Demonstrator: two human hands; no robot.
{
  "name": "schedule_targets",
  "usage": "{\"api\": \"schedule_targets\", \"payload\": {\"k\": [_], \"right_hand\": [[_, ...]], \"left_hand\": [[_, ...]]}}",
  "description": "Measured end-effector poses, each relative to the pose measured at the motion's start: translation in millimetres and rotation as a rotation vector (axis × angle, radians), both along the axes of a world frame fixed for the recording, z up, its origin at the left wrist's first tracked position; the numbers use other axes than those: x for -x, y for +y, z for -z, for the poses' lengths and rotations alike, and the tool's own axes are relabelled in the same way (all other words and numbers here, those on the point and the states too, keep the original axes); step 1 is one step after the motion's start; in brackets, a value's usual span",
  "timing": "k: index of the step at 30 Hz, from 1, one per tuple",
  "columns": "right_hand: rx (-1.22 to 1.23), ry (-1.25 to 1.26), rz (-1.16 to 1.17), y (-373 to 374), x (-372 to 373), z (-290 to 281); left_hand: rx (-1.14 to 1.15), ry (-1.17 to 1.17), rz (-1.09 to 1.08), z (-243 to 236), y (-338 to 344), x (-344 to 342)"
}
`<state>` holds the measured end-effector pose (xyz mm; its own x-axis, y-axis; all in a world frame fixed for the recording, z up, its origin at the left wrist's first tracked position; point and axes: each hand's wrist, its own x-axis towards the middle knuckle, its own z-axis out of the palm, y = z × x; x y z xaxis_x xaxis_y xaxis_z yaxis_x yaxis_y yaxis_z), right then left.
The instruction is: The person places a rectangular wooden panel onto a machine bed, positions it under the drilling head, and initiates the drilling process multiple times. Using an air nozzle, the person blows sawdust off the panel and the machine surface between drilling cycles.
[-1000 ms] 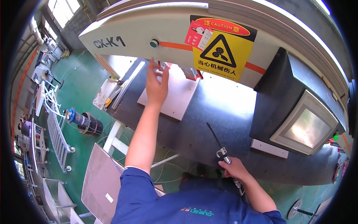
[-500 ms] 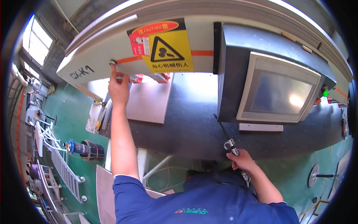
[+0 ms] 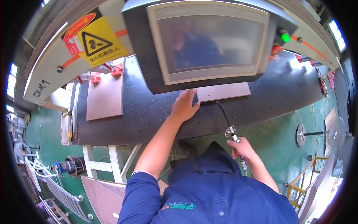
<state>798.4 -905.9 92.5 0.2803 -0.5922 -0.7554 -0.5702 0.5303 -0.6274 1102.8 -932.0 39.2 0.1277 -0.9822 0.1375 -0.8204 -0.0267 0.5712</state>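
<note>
My left hand (image 3: 183, 106) reaches over the dark worktable (image 3: 167, 119), fingers stretched and thumb apart, at the left end of a narrow pale board (image 3: 223, 92) with small holes. Whether the fingertips touch the board or only lie beside it I cannot tell. In my right hand (image 3: 241, 148) is an air blow gun (image 3: 234, 133), my fingers wrapped round its body. Its long black nozzle slants up to the board's front edge.
Above the board hangs a control box with a grey screen (image 3: 210, 43) and a green button (image 3: 285, 37). A larger pale panel (image 3: 105, 98) lies at the left under red clamps (image 3: 117, 70). The machine beam bears a yellow warning sign (image 3: 99, 43). A pedestal (image 3: 300, 135) stands on the floor at right.
My left hand has left the round button on the beam and come down right to the narrow board. The view has shifted right. My right hand still grips the blow gun, its nozzle now by the board.
</note>
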Motion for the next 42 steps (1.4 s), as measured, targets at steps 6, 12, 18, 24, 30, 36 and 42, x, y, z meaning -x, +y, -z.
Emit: {"api": "schedule_targets", "payload": {"k": [6, 12, 18, 24, 30, 36, 42], "right_hand": [[-0.04, 0.016, 0.051, 32, 87, 2], [-0.103, -0.037, 0.067, 49, 169, 29], [-0.079, -0.045, 0.01, 46, 243, 36], [-0.044, -0.073, -0.002, 47, 275, 43], [-0.085, -0.096, -0.069, 47, 286, 44], [-0.041, -0.109, -0.059, 35, 277, 40], [0.004, -0.078, 0.0, 4, 245, 25]], "left_hand": [[-0.157, -0.26, 0.08, 35, -24, 66], [-0.102, -0.386, 0.044, 46, 2, 125], [-0.109, -0.264, 0.077, 34, 56, 242], [-0.089, -0.082, 0.12, 45, 85, 289], [0.014, -0.184, -0.038, 65, 99, 300], [0.154, 0.273, -0.569, 78, 99, 302], [-0.238, 1.566, -0.659, 96, 73, 280]]}}
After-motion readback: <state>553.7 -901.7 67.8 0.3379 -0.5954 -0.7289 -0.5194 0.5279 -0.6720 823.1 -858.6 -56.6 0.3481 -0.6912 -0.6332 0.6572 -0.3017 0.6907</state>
